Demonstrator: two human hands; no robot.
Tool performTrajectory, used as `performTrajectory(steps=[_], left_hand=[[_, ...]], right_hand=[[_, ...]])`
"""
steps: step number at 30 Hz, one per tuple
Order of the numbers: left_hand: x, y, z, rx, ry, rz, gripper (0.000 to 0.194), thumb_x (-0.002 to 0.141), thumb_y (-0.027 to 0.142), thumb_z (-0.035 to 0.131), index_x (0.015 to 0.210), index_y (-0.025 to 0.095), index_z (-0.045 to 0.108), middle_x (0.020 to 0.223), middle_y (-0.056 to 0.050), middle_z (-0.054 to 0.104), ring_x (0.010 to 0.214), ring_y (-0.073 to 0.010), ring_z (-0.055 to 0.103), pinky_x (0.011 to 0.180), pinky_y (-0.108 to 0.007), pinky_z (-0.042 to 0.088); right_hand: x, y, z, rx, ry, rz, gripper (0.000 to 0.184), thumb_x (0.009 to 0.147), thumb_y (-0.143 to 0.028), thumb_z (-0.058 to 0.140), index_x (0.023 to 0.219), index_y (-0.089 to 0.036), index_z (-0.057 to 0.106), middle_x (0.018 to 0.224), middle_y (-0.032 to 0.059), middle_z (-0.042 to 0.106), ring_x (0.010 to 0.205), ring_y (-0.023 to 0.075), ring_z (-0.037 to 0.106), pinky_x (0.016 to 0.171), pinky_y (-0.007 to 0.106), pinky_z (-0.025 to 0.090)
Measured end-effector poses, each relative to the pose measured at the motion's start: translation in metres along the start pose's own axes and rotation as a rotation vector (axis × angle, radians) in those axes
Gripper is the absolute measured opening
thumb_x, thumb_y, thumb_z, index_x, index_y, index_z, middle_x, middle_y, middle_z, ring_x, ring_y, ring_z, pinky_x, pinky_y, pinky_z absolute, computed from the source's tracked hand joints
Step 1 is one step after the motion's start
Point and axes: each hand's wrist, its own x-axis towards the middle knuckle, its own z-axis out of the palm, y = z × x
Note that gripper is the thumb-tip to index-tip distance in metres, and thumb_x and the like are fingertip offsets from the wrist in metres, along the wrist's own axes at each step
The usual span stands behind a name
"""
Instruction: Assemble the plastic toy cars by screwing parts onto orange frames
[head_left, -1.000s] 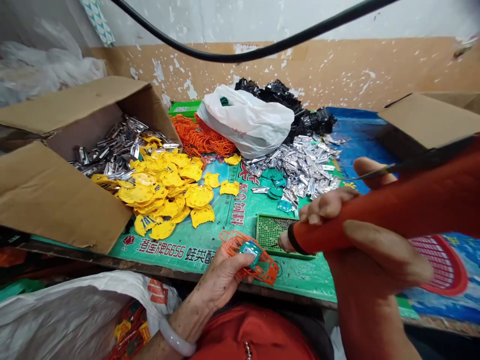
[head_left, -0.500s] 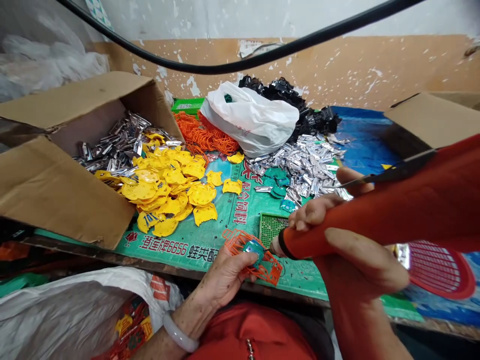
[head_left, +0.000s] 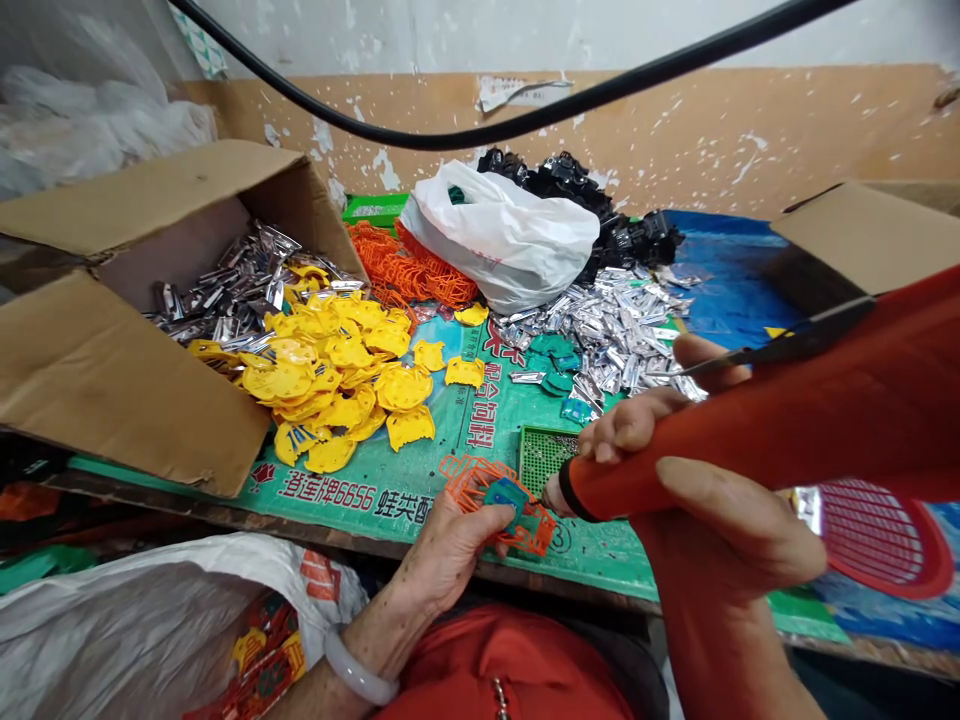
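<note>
My left hand (head_left: 448, 548) pinches an orange openwork plastic frame (head_left: 466, 478) with a teal plastic piece (head_left: 504, 495) lying on it, the thumb pressed on the teal piece. My right hand (head_left: 739, 520) is wrapped round a thick red power screwdriver (head_left: 757, 425) with a black ring near its nose. The nose points left and down at the right side of the teal piece; whether the bit touches it cannot be made out. Just behind the nose lies a small green basket (head_left: 537, 462) with tiny metal screws in it.
Yellow plastic pieces (head_left: 337, 365) are heaped before a tipped cardboard box (head_left: 127, 350). Silvery parts (head_left: 622, 320), teal pieces (head_left: 555, 360), orange frames (head_left: 435, 270) and a white bag (head_left: 510, 235) lie farther back. A red basket (head_left: 885, 540) stands right. A black cable (head_left: 450, 140) hangs across.
The orange frame and teal piece in my left hand have tilted slightly and shifted a little. The screwdriver in my right hand stays almost in place, pointing at them.
</note>
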Motion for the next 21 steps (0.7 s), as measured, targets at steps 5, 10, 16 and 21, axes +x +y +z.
performTrajectory(steps=[5,10,16,21], left_hand=[[0.0,-0.001,-0.003,0.164,-0.036,0.113,0.019,0.076,0.015,0.064,0.094,0.018,0.065,0.081,0.001,0.063,0.066,-0.0116,0.053,0.054,-0.021,0.042],[-0.003,0.007,0.0,0.264,-0.061,0.15,0.021,0.076,0.014,0.063,0.095,0.019,0.068,0.083,0.001,0.064,0.076,-0.0149,0.056,0.067,-0.023,0.045],[-0.005,0.009,0.002,0.304,-0.076,0.15,0.024,0.074,0.012,0.063,0.095,0.019,0.069,0.086,0.0,0.067,0.083,-0.018,0.059,0.078,-0.028,0.045],[-0.005,0.008,-0.001,0.346,-0.04,0.125,0.021,0.073,0.013,0.064,0.093,0.019,0.069,0.084,0.0,0.068,0.077,-0.0168,0.057,0.074,-0.027,0.044]], right_hand=[[0.002,-0.001,0.001,-0.011,0.011,0.021,0.049,0.061,-0.031,0.082,0.106,-0.032,0.065,0.067,-0.0031,0.061,0.058,0.0155,0.057,0.055,0.032,0.051],[0.003,-0.001,0.001,0.022,0.018,0.027,0.051,0.06,-0.029,0.081,0.108,-0.029,0.064,0.066,-0.0028,0.063,0.057,0.0152,0.058,0.054,0.031,0.05],[0.003,-0.002,0.0,-0.007,0.031,0.049,0.048,0.06,-0.023,0.077,0.106,-0.028,0.064,0.064,-0.0033,0.062,0.054,0.0154,0.058,0.052,0.032,0.049],[0.003,-0.001,-0.002,0.008,0.042,0.049,0.052,0.06,-0.021,0.075,0.11,-0.028,0.063,0.066,-0.0024,0.063,0.055,0.0156,0.058,0.053,0.033,0.049]])
